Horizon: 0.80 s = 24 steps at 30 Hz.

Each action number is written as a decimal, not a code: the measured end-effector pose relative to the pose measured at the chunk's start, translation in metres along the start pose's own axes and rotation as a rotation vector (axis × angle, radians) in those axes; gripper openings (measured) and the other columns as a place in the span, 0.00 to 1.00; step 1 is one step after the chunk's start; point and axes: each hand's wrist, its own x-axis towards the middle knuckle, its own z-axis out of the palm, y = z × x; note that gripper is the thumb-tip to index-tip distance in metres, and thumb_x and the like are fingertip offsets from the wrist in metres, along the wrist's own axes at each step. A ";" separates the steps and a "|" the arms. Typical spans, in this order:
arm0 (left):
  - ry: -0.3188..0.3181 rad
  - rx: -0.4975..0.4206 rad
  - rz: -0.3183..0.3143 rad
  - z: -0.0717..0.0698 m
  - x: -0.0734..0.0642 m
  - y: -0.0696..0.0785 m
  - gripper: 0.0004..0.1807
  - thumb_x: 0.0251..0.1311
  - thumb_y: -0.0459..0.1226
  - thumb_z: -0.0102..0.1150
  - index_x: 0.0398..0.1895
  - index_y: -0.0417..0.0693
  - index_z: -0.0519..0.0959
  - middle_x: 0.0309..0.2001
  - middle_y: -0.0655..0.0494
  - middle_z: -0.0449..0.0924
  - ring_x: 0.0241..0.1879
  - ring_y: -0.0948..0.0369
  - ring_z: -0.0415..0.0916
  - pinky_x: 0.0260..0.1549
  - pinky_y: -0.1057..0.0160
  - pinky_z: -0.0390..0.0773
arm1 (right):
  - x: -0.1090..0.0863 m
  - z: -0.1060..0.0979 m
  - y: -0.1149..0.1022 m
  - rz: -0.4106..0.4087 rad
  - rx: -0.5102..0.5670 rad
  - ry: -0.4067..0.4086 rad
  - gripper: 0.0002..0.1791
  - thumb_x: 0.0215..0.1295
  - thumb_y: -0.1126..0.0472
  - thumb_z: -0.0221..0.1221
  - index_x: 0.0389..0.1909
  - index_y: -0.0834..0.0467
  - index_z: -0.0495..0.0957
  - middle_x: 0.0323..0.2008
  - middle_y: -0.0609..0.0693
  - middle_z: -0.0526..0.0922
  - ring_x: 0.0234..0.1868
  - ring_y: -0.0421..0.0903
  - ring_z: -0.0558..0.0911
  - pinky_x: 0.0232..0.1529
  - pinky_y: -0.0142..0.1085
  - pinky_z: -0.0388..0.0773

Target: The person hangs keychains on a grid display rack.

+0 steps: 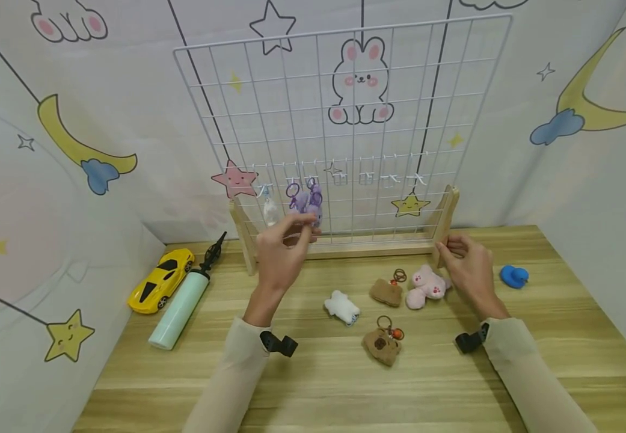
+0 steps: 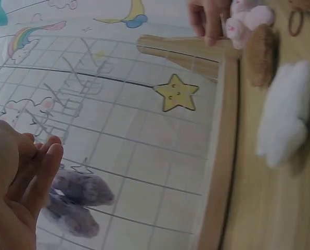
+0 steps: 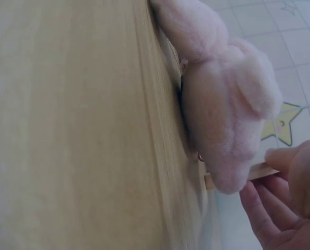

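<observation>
A white wire grid rack [image 1: 353, 247] with a wooden base stands at the back. Purple plush keychains [image 1: 300, 201] hang from its hooks, beside a white plush keychain [image 1: 270, 211]. My left hand [image 1: 285, 246] is raised in front of the purple ones. In the left wrist view its fingers are bent loosely beside the purple plushes [image 2: 82, 187], with nothing visible between them. At the rack's right end, my right hand [image 1: 469, 264] holds the wooden leg [image 1: 445, 216] between thumb and fingers. A pink plush [image 1: 429, 285] lies just left of that hand.
Two brown plush keychains [image 1: 383, 346] and a white plush [image 1: 342, 307] lie on the wooden table [image 1: 313, 391]. A yellow toy car [image 1: 162, 281] and a pale green pump [image 1: 180, 310] are at left, a blue toy duck [image 1: 514, 276] at right. Several hooks [image 1: 391, 178] carry no plush.
</observation>
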 end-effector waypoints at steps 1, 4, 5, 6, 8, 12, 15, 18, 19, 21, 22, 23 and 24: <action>-0.047 -0.010 -0.027 0.001 -0.006 -0.004 0.09 0.77 0.30 0.61 0.48 0.38 0.90 0.41 0.42 0.93 0.35 0.51 0.94 0.37 0.67 0.90 | 0.000 0.000 0.000 0.000 0.001 0.003 0.16 0.75 0.58 0.69 0.50 0.69 0.86 0.47 0.68 0.92 0.50 0.64 0.92 0.40 0.09 0.73; -0.214 0.009 -0.120 0.006 -0.023 -0.016 0.08 0.76 0.29 0.62 0.49 0.41 0.90 0.44 0.43 0.93 0.40 0.53 0.94 0.41 0.65 0.91 | 0.001 0.000 0.000 0.000 -0.001 0.005 0.15 0.75 0.59 0.69 0.50 0.69 0.86 0.47 0.68 0.92 0.50 0.64 0.92 0.40 0.09 0.73; -0.273 0.025 -0.152 0.008 -0.029 -0.020 0.08 0.76 0.29 0.63 0.49 0.43 0.90 0.45 0.44 0.93 0.42 0.53 0.94 0.43 0.64 0.91 | 0.001 0.000 0.000 0.000 -0.002 0.006 0.15 0.75 0.59 0.69 0.50 0.69 0.85 0.47 0.68 0.92 0.50 0.64 0.92 0.40 0.08 0.73; -0.329 0.043 -0.181 0.010 -0.035 -0.023 0.08 0.76 0.29 0.63 0.49 0.42 0.90 0.46 0.44 0.93 0.44 0.53 0.93 0.45 0.62 0.91 | 0.002 0.000 0.000 0.002 -0.005 0.006 0.16 0.75 0.59 0.69 0.50 0.69 0.85 0.47 0.68 0.91 0.50 0.65 0.91 0.39 0.08 0.72; -0.429 0.079 -0.235 0.014 -0.046 -0.028 0.08 0.75 0.29 0.64 0.49 0.42 0.90 0.47 0.45 0.93 0.48 0.53 0.93 0.48 0.58 0.91 | 0.002 -0.001 0.001 0.004 -0.004 0.006 0.16 0.75 0.59 0.69 0.50 0.69 0.85 0.47 0.69 0.91 0.51 0.65 0.91 0.39 0.08 0.72; -0.579 0.116 -0.252 0.021 -0.060 -0.032 0.08 0.75 0.30 0.64 0.50 0.41 0.90 0.49 0.47 0.93 0.52 0.50 0.91 0.54 0.50 0.90 | 0.002 -0.001 0.001 0.007 -0.003 0.001 0.17 0.75 0.58 0.69 0.51 0.69 0.85 0.47 0.69 0.91 0.51 0.66 0.91 0.40 0.08 0.72; -0.704 0.134 -0.172 0.023 -0.064 -0.029 0.08 0.74 0.33 0.67 0.51 0.44 0.90 0.52 0.50 0.93 0.56 0.52 0.90 0.60 0.50 0.87 | 0.002 -0.001 0.001 0.006 0.000 -0.004 0.18 0.76 0.57 0.68 0.52 0.69 0.85 0.48 0.69 0.91 0.51 0.65 0.91 0.39 0.08 0.72; -0.863 0.192 -0.111 0.024 -0.066 -0.024 0.10 0.71 0.39 0.72 0.52 0.51 0.91 0.55 0.57 0.92 0.59 0.57 0.87 0.62 0.55 0.85 | 0.002 -0.001 0.002 0.003 -0.001 -0.007 0.18 0.75 0.57 0.69 0.52 0.69 0.85 0.49 0.69 0.91 0.51 0.64 0.92 0.39 0.09 0.72; -0.914 0.211 -0.099 0.024 -0.067 -0.022 0.11 0.70 0.41 0.73 0.53 0.53 0.91 0.56 0.58 0.91 0.59 0.58 0.86 0.62 0.57 0.84 | 0.002 -0.001 0.002 -0.003 0.000 -0.008 0.18 0.75 0.57 0.68 0.52 0.70 0.85 0.49 0.70 0.90 0.51 0.65 0.92 0.40 0.09 0.73; -0.992 0.271 -0.091 0.024 -0.069 -0.020 0.14 0.68 0.44 0.76 0.55 0.57 0.91 0.57 0.61 0.90 0.59 0.61 0.85 0.60 0.60 0.84 | 0.002 -0.001 0.002 -0.010 -0.003 -0.005 0.18 0.75 0.58 0.69 0.52 0.70 0.85 0.48 0.70 0.91 0.51 0.65 0.92 0.40 0.09 0.73; -1.014 0.302 -0.080 0.024 -0.070 -0.018 0.15 0.66 0.45 0.77 0.55 0.59 0.91 0.58 0.62 0.90 0.59 0.62 0.84 0.59 0.61 0.84 | 0.002 -0.001 0.002 -0.013 -0.006 -0.002 0.17 0.75 0.58 0.69 0.52 0.69 0.85 0.48 0.70 0.91 0.51 0.65 0.92 0.40 0.09 0.73; -1.024 0.327 -0.068 0.024 -0.070 -0.018 0.16 0.65 0.44 0.77 0.55 0.60 0.91 0.57 0.63 0.90 0.58 0.62 0.84 0.58 0.61 0.84 | 0.001 -0.001 0.002 -0.016 -0.009 0.000 0.17 0.75 0.58 0.69 0.52 0.69 0.86 0.48 0.70 0.91 0.50 0.65 0.92 0.39 0.09 0.73; -1.027 0.346 -0.056 0.025 -0.071 -0.017 0.16 0.65 0.43 0.77 0.56 0.60 0.91 0.57 0.62 0.90 0.58 0.62 0.84 0.58 0.60 0.84 | 0.001 -0.001 0.002 -0.017 -0.010 0.001 0.17 0.75 0.58 0.69 0.52 0.69 0.86 0.48 0.70 0.91 0.50 0.65 0.92 0.40 0.09 0.73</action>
